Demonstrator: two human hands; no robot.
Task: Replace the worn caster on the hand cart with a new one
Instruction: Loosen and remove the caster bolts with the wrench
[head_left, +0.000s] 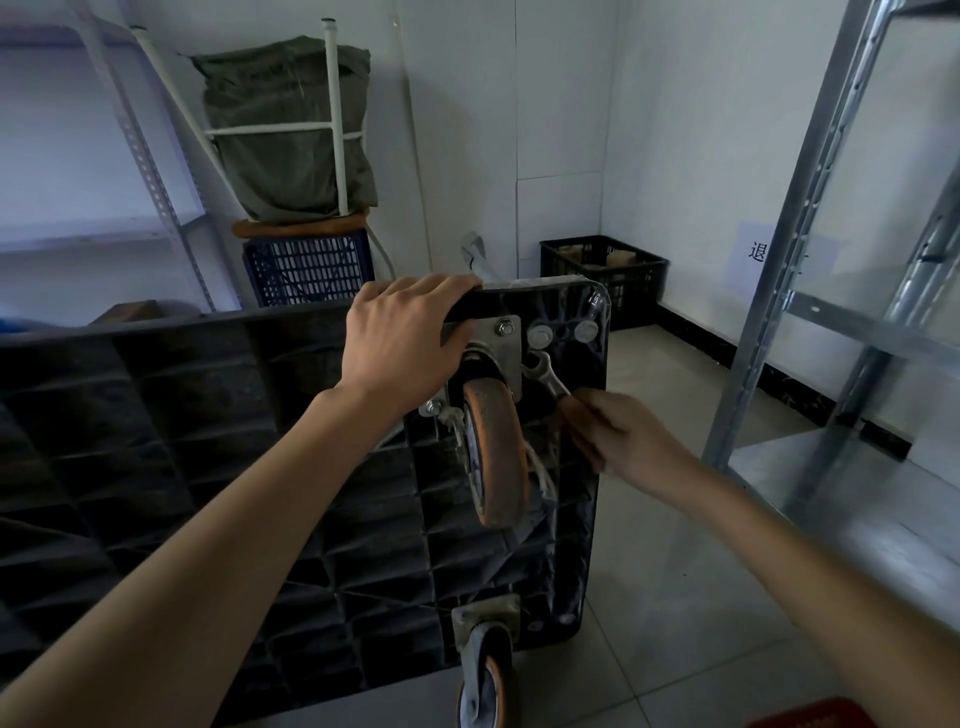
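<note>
While left hand (400, 338) steadies, ribbed cart (208, 441), scuffed caster (493, 452)

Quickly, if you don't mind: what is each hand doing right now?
Left hand: closed over the top edge of the upturned cart deck, above the worn caster.
Right hand: closed on the wrench, whose head sits at the caster's mounting plate.
</note>
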